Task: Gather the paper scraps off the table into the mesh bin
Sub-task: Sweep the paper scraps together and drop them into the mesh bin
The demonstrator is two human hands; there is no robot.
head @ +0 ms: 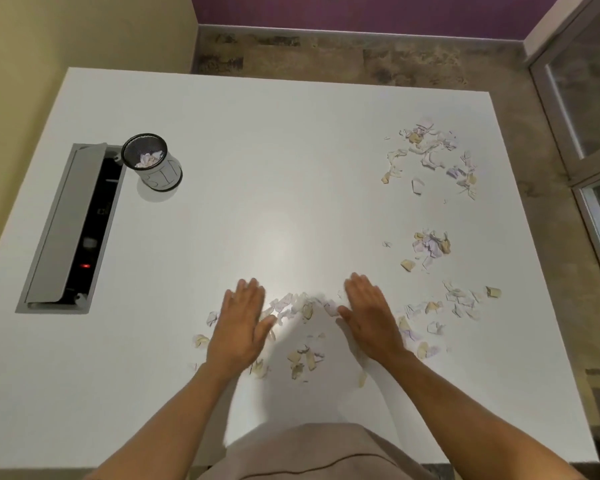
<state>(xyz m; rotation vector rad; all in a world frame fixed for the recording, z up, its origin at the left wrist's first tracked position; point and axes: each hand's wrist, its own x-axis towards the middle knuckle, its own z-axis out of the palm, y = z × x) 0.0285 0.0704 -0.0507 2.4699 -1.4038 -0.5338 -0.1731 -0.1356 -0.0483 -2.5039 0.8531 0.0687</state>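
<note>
Torn paper scraps lie across the white table (257, 168). One cluster of scraps (300, 306) sits between my two hands near the front edge. My left hand (239, 323) lies flat with straight fingers at the cluster's left side. My right hand (369, 315) lies flat at its right side, fingers straight. More scraps (303, 360) lie closer to me. Other piles sit at the far right (430, 150), mid right (430, 247) and near right (458, 303). The black mesh bin (151, 161) stands upright at the far left with some paper inside.
A grey cable box (73, 230) with its lid raised is set into the table's left side, just beside the bin. The table's right edge borders a carpeted floor and a glass door frame (568, 116). A wall runs along the left.
</note>
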